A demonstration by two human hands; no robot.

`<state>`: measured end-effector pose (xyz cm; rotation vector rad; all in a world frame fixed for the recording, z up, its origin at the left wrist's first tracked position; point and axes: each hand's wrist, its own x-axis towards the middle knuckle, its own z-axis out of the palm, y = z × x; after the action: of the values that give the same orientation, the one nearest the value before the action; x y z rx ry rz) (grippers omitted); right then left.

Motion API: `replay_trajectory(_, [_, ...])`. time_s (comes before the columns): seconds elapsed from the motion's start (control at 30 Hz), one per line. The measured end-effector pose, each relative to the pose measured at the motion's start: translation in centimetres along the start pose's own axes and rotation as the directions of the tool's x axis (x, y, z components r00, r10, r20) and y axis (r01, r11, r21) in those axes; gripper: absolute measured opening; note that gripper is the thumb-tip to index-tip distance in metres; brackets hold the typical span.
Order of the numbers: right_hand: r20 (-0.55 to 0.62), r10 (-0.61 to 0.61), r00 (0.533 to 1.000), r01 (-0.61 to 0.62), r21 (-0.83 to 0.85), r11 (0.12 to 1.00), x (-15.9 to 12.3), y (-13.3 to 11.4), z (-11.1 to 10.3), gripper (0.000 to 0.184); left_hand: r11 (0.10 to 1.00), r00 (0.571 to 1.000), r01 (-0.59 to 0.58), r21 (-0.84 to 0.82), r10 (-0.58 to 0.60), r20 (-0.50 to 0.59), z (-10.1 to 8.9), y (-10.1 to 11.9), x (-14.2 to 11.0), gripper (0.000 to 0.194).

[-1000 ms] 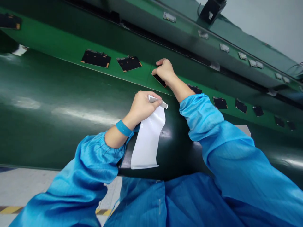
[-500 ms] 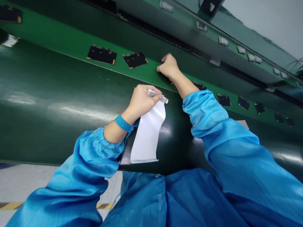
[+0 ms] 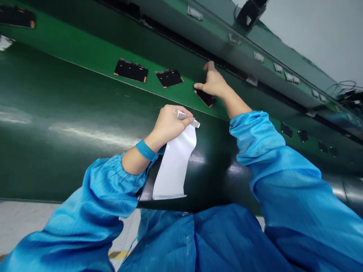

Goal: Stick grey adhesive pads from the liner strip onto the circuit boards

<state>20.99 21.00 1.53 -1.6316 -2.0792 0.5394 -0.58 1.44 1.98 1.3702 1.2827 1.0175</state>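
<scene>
While the left hand (image 3: 170, 122) pinched the folded top end of a white sheet (image 3: 175, 166) between thumb and fingers, the right hand (image 3: 213, 81), between one and two o'clock from it, had its fingers spread and its thumb held apart over a corner of a dark panel (image 3: 206, 99); whether the thumb touched that corner could not be told. The sheet hung toward six o'clock, above a dark green bench (image 3: 65, 151). A blue wristband (image 3: 145, 150) sat between seven and eight o'clock from the left hand, just above a blue sleeve (image 3: 113, 185). Partly hidden by the right hand, the panel lay askew on a bright green strip (image 3: 85, 56). From that hand, two orange-cornered panels (image 3: 169, 78) lay at nine o'clock, and farther panels (image 3: 286, 129) trailed off toward four. Pale little parts (image 3: 258, 56) dotted a ledge (image 3: 214, 25) from before twelve o'clock round past three, and a black device (image 3: 251, 15) stood at one.
</scene>
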Motion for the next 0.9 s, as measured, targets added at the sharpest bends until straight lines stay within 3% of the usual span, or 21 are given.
replay_trajectory(0.17, [0.214, -0.235, 0.948, 0.210, 0.137, 0.968, -0.5, -5.8, 2.3, 0.022, 1.000, 1.000, -0.004, 0.014, 0.004, -0.002, -0.1, -0.2, 0.0, 0.008])
replay_trajectory(0.3, [0.323, -0.321, 0.890, 0.295, 0.128, 0.947, 0.1, -8.1, 4.4, 0.021, 1.000, 1.000, 0.009, 0.018, -0.009, -0.009, -0.2, 0.0, 0.0, 0.007])
replay_trajectory(0.53, [0.476, -0.367, 0.799, 0.374, 0.083, 0.923, 0.9, -7.0, 4.7, 0.024, 1.000, 1.000, 0.021, 0.003, -0.021, -0.001, 0.0, -0.3, 0.1, 0.005])
replay_trajectory(0.9, [0.531, -0.377, 0.759, 0.402, 0.073, 0.913, 0.5, -5.9, 3.0, 0.025, 1.000, 1.000, 0.006, 0.029, -0.006, 0.013, 0.0, -0.4, 0.1, 0.007])
